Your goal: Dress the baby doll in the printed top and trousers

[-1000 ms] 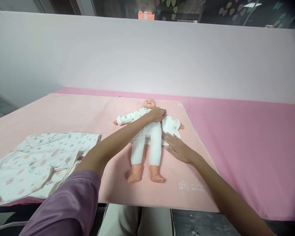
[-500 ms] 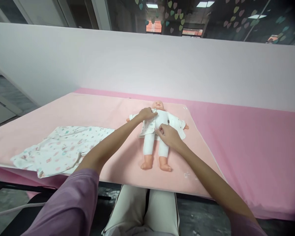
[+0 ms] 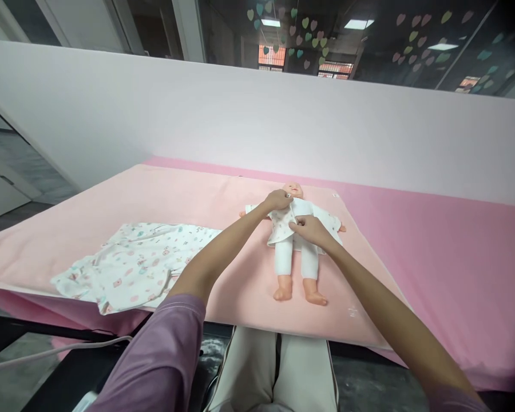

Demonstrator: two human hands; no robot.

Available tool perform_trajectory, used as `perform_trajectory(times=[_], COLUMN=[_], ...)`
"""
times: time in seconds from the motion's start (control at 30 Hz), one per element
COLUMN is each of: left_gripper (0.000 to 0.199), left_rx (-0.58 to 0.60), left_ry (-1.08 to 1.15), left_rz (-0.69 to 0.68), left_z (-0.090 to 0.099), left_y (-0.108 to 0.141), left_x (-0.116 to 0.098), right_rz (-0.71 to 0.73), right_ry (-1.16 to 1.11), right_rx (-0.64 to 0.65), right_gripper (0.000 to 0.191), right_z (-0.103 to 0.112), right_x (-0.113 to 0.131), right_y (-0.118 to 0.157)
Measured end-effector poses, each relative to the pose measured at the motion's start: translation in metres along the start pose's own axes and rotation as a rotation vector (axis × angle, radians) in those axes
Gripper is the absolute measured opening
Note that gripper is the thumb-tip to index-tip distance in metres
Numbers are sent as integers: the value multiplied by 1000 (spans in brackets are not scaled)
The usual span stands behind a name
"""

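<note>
We see the doll point(image 3: 301, 208) lying on its back on the pale pink mat point(image 3: 189, 194), head toward the white wall point(image 3: 240, 114), feet toward us and near the front edge. Our left hand point(image 3: 278, 199) pinches the edge of the printed shirt point(image 3: 280, 227) at the chest, just below the doll's chin; our right hand point(image 3: 311, 228) pinches the same edge lower down, so it runs taut between our fingers. The doll's outer hand on our right rests near the mat's slanting side edge, beyond which the darker pink cloth point(image 3: 446, 274) spreads broadly. On our left, the printed clothes point(image 3: 141, 263) reach the front edge beside our forearm, and a wide stretch of mat extends behind them toward the wall.
</note>
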State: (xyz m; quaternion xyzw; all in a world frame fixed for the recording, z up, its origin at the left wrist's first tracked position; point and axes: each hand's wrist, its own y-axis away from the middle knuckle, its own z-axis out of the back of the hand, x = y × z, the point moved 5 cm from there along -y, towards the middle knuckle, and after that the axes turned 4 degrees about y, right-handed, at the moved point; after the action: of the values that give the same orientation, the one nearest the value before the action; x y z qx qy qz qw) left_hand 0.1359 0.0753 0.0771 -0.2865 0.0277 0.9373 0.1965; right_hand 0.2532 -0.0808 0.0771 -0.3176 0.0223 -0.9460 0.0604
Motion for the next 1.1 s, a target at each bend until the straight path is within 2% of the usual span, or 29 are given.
perform_trajectory(times=[0.13, 0.27, 0.4, 0.5, 0.6, 0.7, 0.8, 0.9, 1.0, 1.1], left_gripper=[34, 33, 32, 30, 26, 34, 45, 47, 46, 50], left_rx=[-15, -25, -37, -43, -59, -81, -96, -136, -247, -298], left_ry=[85, 141, 125, 66, -8, -71, -136, -175, -192, -178], left_rz=[-43, -58, -18, 36, 81, 69, 57, 60, -33, -229], left_z=[-7, -2, 22, 40, 42, 25, 4, -4, 2, -1], left_y=[-5, -11, -15, -13, -4, 8, 18, 25, 33, 47], left_x=[5, 20, 52, 82, 107, 121, 125, 120, 103, 81], right_rz=[-25, 83, 270, 507, 691, 670, 550, 494, 515, 592], right_ry=[45, 43, 5, 123, 308, 428, 439, 392, 342, 300], right_rx=[19, -16, -22, 18, 135, 223, 264, 362, 434, 394], right_gripper=[40, 38, 30, 24, 30, 55, 80, 90, 83, 70], right_z=[-1, -21, -53, -79, -108, -137, -156, -158, -146, -130], right_x=[3, 24, 60, 79, 74, 57, 51, 59, 68, 72], right_y=[1, -11, -34, -44, -38, -20, 0, 10, 13, 23])
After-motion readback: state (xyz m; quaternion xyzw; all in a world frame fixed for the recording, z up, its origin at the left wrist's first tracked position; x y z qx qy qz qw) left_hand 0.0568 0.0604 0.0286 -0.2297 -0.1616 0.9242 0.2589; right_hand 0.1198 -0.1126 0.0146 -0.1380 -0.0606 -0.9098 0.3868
